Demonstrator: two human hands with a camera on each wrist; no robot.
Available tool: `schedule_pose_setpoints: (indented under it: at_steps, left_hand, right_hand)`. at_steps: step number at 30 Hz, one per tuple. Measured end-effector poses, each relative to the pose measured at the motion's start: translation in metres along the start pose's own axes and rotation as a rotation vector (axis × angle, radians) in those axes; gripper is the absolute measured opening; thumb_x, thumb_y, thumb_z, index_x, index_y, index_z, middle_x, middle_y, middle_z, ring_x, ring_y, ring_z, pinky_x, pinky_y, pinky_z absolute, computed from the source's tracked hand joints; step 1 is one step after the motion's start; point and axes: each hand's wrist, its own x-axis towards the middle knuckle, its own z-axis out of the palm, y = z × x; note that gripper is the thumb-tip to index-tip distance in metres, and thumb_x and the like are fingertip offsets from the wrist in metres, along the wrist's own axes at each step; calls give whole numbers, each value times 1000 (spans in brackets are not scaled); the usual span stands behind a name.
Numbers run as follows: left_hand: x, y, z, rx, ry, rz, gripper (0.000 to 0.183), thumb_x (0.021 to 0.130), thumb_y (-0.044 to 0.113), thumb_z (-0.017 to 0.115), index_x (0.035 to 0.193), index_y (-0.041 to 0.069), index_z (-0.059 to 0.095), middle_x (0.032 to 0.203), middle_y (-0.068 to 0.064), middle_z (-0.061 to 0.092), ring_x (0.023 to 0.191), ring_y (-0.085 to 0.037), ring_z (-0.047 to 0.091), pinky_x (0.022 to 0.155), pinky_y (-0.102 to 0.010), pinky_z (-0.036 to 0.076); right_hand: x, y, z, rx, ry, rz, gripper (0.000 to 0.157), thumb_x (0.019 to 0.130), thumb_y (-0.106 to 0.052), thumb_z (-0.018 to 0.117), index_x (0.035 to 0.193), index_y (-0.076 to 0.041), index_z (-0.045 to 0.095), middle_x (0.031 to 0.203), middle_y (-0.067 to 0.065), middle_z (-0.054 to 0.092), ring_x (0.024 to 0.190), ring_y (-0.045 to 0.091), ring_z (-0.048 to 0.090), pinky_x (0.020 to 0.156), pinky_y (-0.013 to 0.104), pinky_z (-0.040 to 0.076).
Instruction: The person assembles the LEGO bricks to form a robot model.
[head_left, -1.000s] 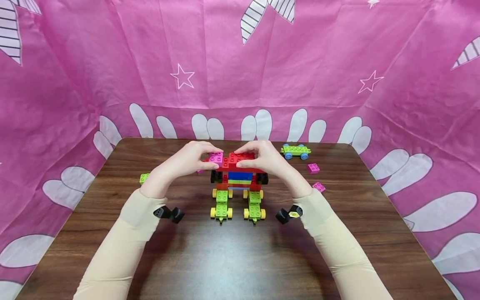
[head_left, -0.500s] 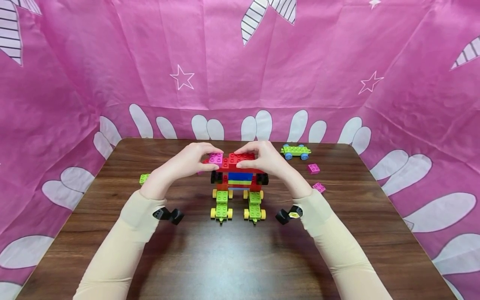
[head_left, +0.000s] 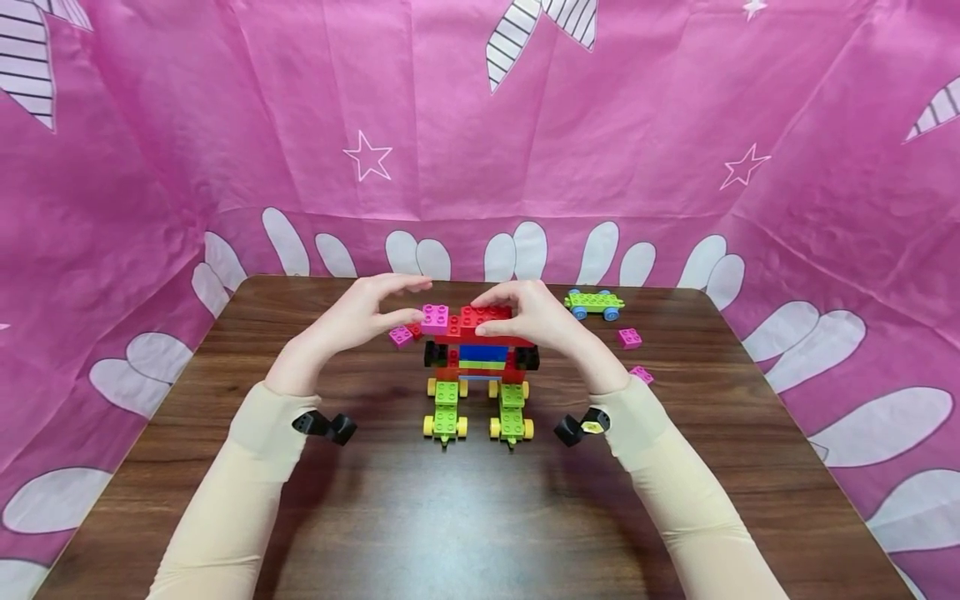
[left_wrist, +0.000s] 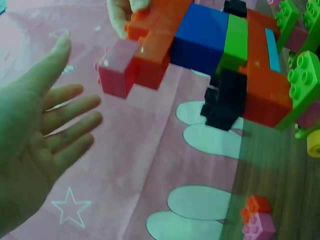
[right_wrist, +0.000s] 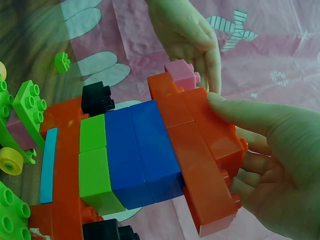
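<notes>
A tall toy-brick build stands mid-table, with blue bricks [head_left: 483, 353] in its middle and black bricks [head_left: 527, 358] at its sides. Its feet are lime wheeled bases [head_left: 446, 412] with yellow wheels. On the left end of its red top row sits a pink brick [head_left: 435, 319]. My left hand [head_left: 360, 315] is just left of that brick, fingers extended and holding nothing; the left wrist view has a gap between hand [left_wrist: 35, 130] and brick. With thumb and fingers my right hand [head_left: 536, 321] grips the upper red brick [right_wrist: 215, 132] on the top row.
Behind the build at left lie a loose pink brick [head_left: 401, 336] and a small red one [head_left: 416, 332]. To the right are two pink bricks [head_left: 629, 338] and a lime wheeled base [head_left: 594, 303] with blue wheels. A small green brick [right_wrist: 62, 62] shows in the right wrist view.
My left hand has let go of the pink brick and drawn back to the left, its fingers spreading. The right hand keeps its grip on the red brick.
</notes>
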Motion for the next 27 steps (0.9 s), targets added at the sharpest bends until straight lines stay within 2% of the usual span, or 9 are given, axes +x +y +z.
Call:
schedule_pose_setpoints:
  at_steps: [4, 7, 11, 15, 18, 21, 25, 27]
  left_hand:
    - [-2, -10, 3, -34, 110, 12, 41, 88, 15, 70, 127, 5, 62, 124, -12, 65, 118, -27, 58, 100, -47, 45]
    - [-3, -20, 8, -39, 194, 17, 36, 88, 13, 70, 122, 4, 65, 120, -12, 67, 117, -26, 59, 100, -45, 45]
    - [-4, -35, 17, -38, 282, -11, 29, 88, 13, 71, 116, 5, 68, 114, -11, 69, 114, -25, 61, 98, -45, 45]
    - [-5, -53, 27, -53, 346, -42, 25, 87, 13, 71, 110, 3, 69, 109, -12, 70, 108, -27, 62, 93, -47, 46]
    - [-6, -66, 34, -57, 382, -58, 26, 86, 11, 72, 110, 2, 68, 107, -13, 70, 105, -27, 63, 88, -40, 47]
    - [-8, -77, 40, -57, 395, -80, 29, 85, 10, 73, 112, 2, 67, 108, -14, 70, 104, -26, 63, 86, -38, 47]
    - [-8, -90, 47, -74, 385, -103, 35, 83, 8, 74, 115, -1, 65, 110, -17, 68, 103, -30, 62, 91, -46, 48]
    - [-9, -96, 51, -75, 376, -120, 37, 82, 7, 75, 116, -2, 64, 110, -19, 68, 103, -32, 62, 92, -47, 48]
  right_hand:
    - [0, -1, -2, -29, -15, -6, 36, 82, -27, 77, 114, -11, 71, 109, 3, 72, 86, 16, 60, 71, 32, 53]
    - [0, -1, -3, -41, -24, -8, 36, 83, -27, 77, 115, -11, 71, 111, 3, 71, 86, 16, 61, 71, 32, 53]
    - [1, -3, -5, -39, -29, -11, 37, 84, -27, 76, 116, -10, 70, 113, 3, 70, 99, 16, 63, 82, 33, 54]
    - [1, -5, -5, -6, -11, -17, 35, 85, -25, 75, 115, -8, 70, 111, 4, 71, 103, 17, 64, 88, 36, 54]
    - [2, -7, -4, 19, 12, -31, 33, 85, -24, 75, 113, -8, 70, 109, 4, 71, 103, 17, 64, 90, 36, 53]
    - [4, -9, -2, 34, 34, -54, 32, 84, -22, 75, 112, -7, 71, 107, 5, 72, 101, 18, 65, 92, 37, 52]
    - [7, -13, 0, 32, 55, -63, 32, 84, -22, 75, 112, -7, 71, 107, 5, 72, 101, 20, 65, 91, 37, 52]
    - [9, -16, 1, 28, 59, -57, 32, 84, -24, 75, 112, -9, 71, 107, 4, 71, 102, 19, 65, 91, 37, 52]
